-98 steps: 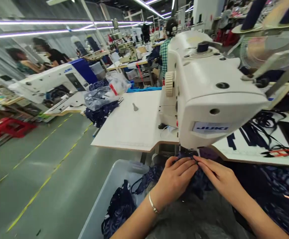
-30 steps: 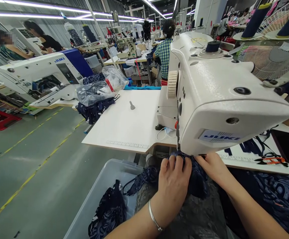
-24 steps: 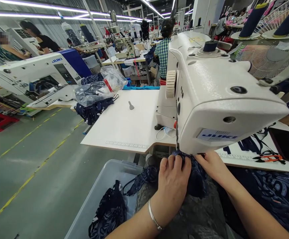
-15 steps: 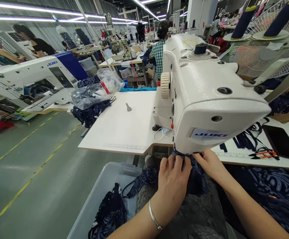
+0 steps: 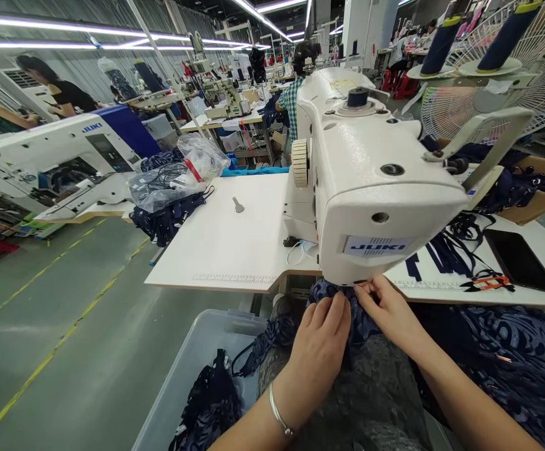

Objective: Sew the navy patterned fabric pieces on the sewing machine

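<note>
A white sewing machine (image 5: 380, 181) stands before me, its head hiding the needle area. Below it hangs a navy patterned garment (image 5: 364, 322), bunched over my lap. My left hand (image 5: 322, 335), with a silver bangle on the wrist, has its fingers closed on the garment at the machine's near edge. Just right of it, my right hand (image 5: 385, 307) pinches the fabric close under the machine head, thumb and forefinger together. The spot where the cloth meets the needle is out of sight.
A clear plastic bin (image 5: 192, 351) holding navy garments (image 5: 211, 401) sits at lower left. On the white table (image 5: 220, 238) lies a small metal piece (image 5: 238, 205). Orange-handled thread snips (image 5: 488, 282), dark straps (image 5: 446, 254) and a phone (image 5: 521, 260) lie to the right. A co-worker (image 5: 294, 94) sits beyond.
My view has shifted slightly, so the machine appears further left. My left hand's fingers have drawn closer together on the garment, and more bunched cloth shows beneath the machine head.
</note>
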{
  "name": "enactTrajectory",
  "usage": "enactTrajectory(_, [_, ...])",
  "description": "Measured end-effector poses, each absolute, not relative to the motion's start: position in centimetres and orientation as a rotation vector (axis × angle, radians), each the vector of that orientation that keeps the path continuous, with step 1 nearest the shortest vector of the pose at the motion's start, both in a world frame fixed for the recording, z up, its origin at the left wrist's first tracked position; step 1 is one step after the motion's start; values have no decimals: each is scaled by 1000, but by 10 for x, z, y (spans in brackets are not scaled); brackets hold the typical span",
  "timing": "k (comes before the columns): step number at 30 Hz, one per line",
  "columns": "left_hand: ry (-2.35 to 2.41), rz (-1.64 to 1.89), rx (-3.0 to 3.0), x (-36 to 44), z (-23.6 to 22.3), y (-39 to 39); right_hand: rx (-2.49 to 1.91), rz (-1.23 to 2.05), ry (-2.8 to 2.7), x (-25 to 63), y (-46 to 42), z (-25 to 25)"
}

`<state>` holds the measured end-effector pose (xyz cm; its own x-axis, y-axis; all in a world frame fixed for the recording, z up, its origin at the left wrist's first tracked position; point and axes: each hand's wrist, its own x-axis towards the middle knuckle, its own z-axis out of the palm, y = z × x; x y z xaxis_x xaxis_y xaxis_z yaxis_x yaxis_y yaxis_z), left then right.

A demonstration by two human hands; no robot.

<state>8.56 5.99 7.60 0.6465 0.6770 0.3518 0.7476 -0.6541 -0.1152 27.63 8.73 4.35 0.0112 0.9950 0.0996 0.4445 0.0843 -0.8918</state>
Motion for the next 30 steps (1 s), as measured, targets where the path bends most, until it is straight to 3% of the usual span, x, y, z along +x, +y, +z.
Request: enactTrajectory(30, [-1267,-469,-2472,98,71,59,-1587,690,-1620,278,105,49])
